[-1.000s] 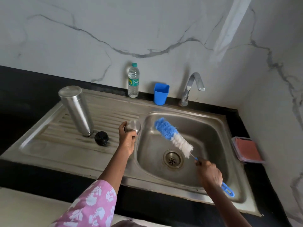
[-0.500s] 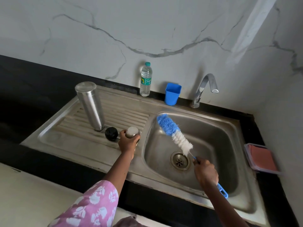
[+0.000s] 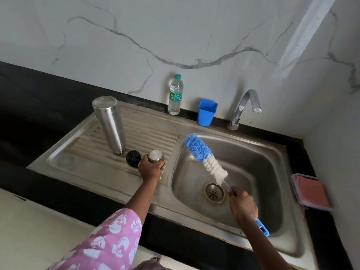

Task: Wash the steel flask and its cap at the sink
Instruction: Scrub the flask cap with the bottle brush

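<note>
Head view: steel cap (image 3: pixel 155 155) is gripped by left hand (image 3: pixel 150 169) on drainboard (image 3: pixel 87 162); bottle brush (image 3: pixel 206 160) is clasped by right hand (image 3: pixel 242 206). Drying stage judged; brush to be put down next.

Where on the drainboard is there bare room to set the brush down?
Bare: ribbed stretch right of the flask, behind the steel cap, and the flat front-left corner of the drainboard. Crowded: the flask, black cap and left hand sit close together.

Left hand (image 3: pixel 150 170) around steel cap (image 3: pixel 155 156)
</note>
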